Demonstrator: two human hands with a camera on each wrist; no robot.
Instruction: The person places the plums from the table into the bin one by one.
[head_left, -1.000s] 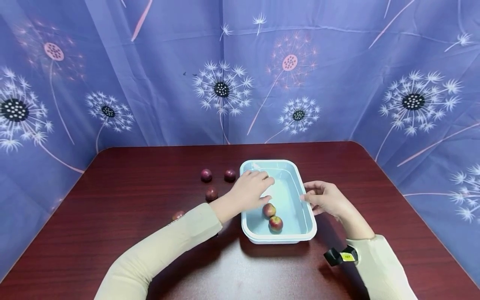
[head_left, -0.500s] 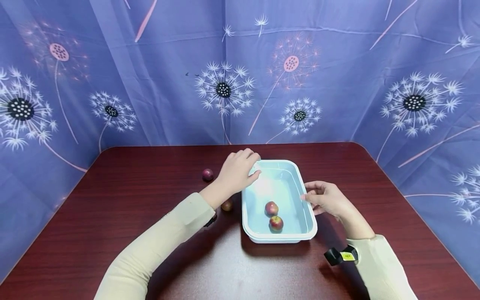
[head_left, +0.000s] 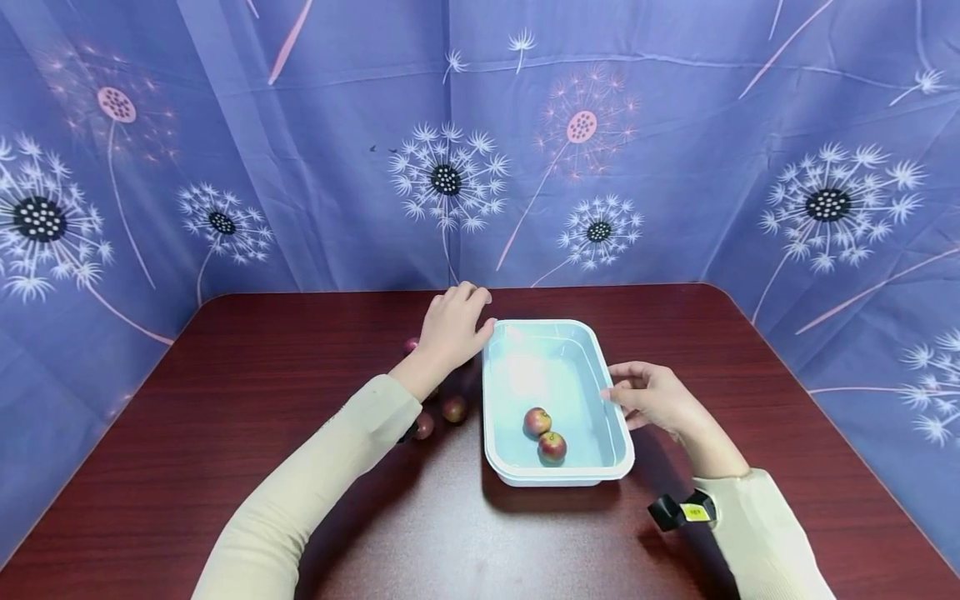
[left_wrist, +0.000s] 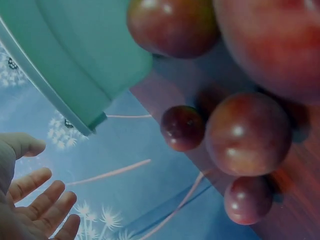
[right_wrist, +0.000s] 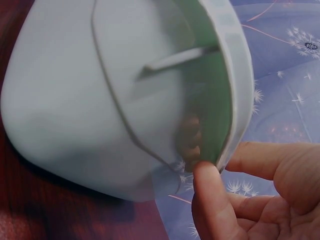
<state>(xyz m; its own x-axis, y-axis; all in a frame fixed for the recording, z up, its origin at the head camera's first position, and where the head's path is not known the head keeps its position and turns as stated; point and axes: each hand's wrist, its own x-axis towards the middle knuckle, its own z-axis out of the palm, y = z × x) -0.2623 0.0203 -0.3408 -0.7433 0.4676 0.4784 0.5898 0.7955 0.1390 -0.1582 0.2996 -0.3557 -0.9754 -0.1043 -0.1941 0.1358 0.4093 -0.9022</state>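
Note:
A pale blue plastic tub (head_left: 517, 375) stands on the table, with two small red-yellow fruits (head_left: 552, 447) touching each other near its front. My right hand (head_left: 648, 396) pinches the tub's right rim, thumb and fingers on either side, as the right wrist view confirms. My left hand (head_left: 456, 329) hovers by the tub's back left corner; in the left wrist view its fingers (left_wrist: 37, 205) are spread, relaxed and hold nothing. Several round red fruits, plum-like in look, such as one fruit (head_left: 453, 408), lie left of the tub, partly hidden by my left arm.
The dark red wooden table (head_left: 247, 375) has its back edge close to a blue curtain (head_left: 345, 167) with dandelion prints. A black strap device (head_left: 681, 511) sits at my right sleeve.
My left hand has moved left and back, from above the tub to beyond its left rim. The rear fruit in the tub shifts slightly and returns. My right hand stays on the rim.

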